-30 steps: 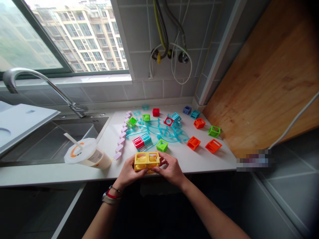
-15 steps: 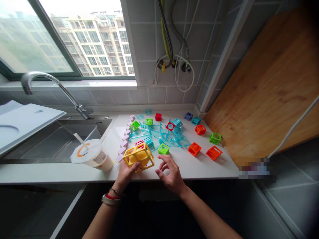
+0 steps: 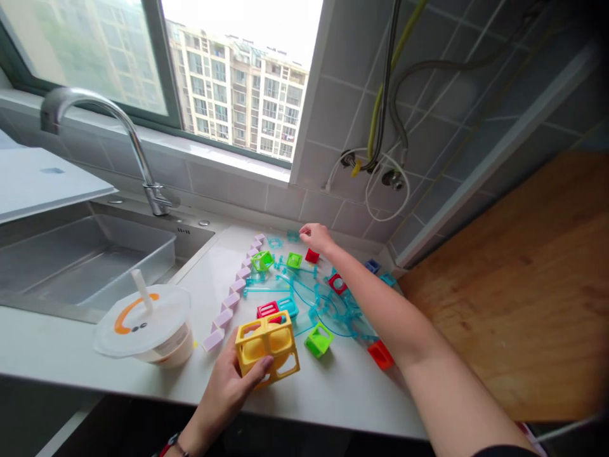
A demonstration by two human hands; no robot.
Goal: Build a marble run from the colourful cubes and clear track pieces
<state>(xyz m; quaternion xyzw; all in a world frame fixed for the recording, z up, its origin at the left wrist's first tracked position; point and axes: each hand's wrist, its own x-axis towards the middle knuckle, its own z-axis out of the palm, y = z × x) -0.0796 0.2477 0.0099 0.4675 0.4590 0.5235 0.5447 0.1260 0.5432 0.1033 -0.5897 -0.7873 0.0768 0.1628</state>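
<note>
Our L hand (image 3: 229, 373) hugs the yellow block (image 3: 280, 339), at its 2 o'clock. Our R hand (image 3: 317, 237) is curled, blue pc (image 3: 292, 235) at its 9; can't tell if holding.

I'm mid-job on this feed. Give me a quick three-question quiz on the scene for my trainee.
1. Multiple choice: what does the left hand hold?
a) a green block
b) a yellow frame
c) the tap

2. True or false: the cup has a straw sticking up through its lid.

3. Short answer: over which part of the counter is the right hand, and what lies nearest to it?

Key
1: b
2: true
3: the back part; a red block and a clear blue piece lie nearest. Whether its fingers touch either is hard to tell.
</note>
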